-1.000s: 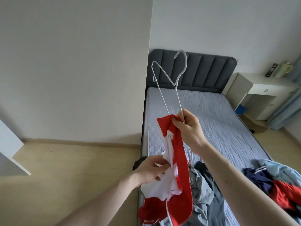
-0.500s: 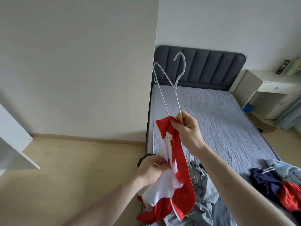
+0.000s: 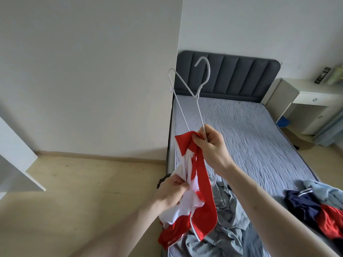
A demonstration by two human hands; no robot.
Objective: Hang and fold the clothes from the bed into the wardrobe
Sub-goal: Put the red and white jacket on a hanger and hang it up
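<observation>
A red and white zip jacket (image 3: 204,184) hangs in the air over the bed's near left corner. My right hand (image 3: 211,145) grips its red collar together with the lower wire of a white hanger (image 3: 199,101), whose hook points up toward the headboard. My left hand (image 3: 170,191) pinches the bunched white lining lower down. The hanger's far end is hidden inside the jacket.
The bed (image 3: 241,130) has a grey-blue sheet and a dark padded headboard (image 3: 232,75). A grey garment (image 3: 226,225) lies at its near end, and a pile of navy, red and light blue clothes (image 3: 315,206) at the right. A white nightstand (image 3: 306,101) is far right, a white panel (image 3: 16,160) far left.
My left hand has slid a little lower on the white lining. The hanger and jacket stay in my right hand. My view has shifted slightly left.
</observation>
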